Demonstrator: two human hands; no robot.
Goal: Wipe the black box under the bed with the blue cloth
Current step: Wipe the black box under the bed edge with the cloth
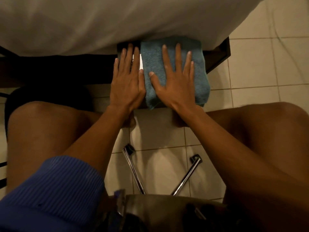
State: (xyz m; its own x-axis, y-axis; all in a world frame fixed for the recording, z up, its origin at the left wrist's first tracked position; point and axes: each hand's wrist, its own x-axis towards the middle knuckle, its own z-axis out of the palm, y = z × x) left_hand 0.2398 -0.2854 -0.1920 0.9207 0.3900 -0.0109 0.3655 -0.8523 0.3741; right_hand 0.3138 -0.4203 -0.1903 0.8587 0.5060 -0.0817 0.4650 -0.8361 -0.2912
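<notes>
Two hands lie flat on the black box [120, 47] at the bed's [100, 22] edge: the left hand [127, 81], fingers spread and released, on its bare top, the right hand [175, 81] pressing, fingers splayed, the blue cloth [199, 69] covering the rest.

Pale tiled floor [260, 67] — dim warm light; white bedsheet [100, 22] overhanging a dark bed frame [219, 54].
</notes>
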